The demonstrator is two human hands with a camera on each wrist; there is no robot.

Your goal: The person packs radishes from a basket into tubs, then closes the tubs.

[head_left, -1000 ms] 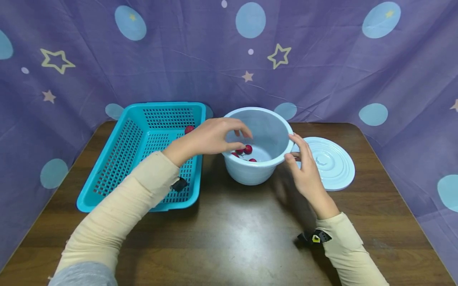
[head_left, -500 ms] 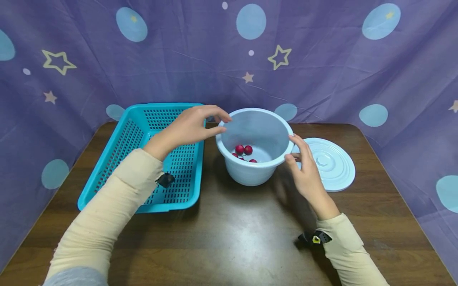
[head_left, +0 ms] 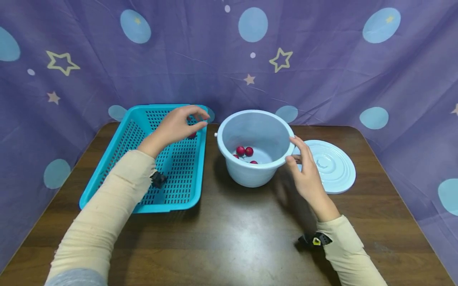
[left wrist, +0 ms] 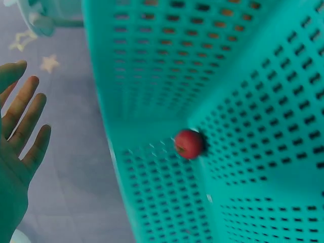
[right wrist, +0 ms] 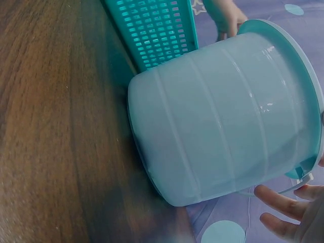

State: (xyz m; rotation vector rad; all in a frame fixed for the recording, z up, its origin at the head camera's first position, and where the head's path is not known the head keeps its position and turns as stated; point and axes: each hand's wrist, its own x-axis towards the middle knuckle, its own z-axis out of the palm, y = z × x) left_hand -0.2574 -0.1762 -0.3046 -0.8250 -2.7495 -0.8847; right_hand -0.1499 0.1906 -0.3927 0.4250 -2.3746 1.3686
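My left hand (head_left: 173, 127) hovers over the far right part of a turquoise perforated plastic basket (head_left: 195, 190). It holds nothing; the left wrist view shows its fingers (left wrist: 30, 124) spread. Below it a small round red fruit (left wrist: 189, 144) lies in a corner of the basket, partly hidden by the hand in the head view. My right hand (head_left: 307, 174) grips the right rim of a pale blue plastic bucket (head_left: 250, 172), thumb and fingers at the edge. Several similar red fruits (head_left: 249, 151) rest on the bucket's bottom.
A round pale blue lid (head_left: 334, 167) lies flat on the wooden table (head_left: 222, 242), right of the bucket. Behind the table hangs a purple curtain (head_left: 214, 51) with stars and dots. The bucket's thin handle (right wrist: 291, 188) hangs at its side in the right wrist view.
My left hand has come out of the bucket and moved left over the basket, nothing in it. The right hand has stayed at the bucket's rim.
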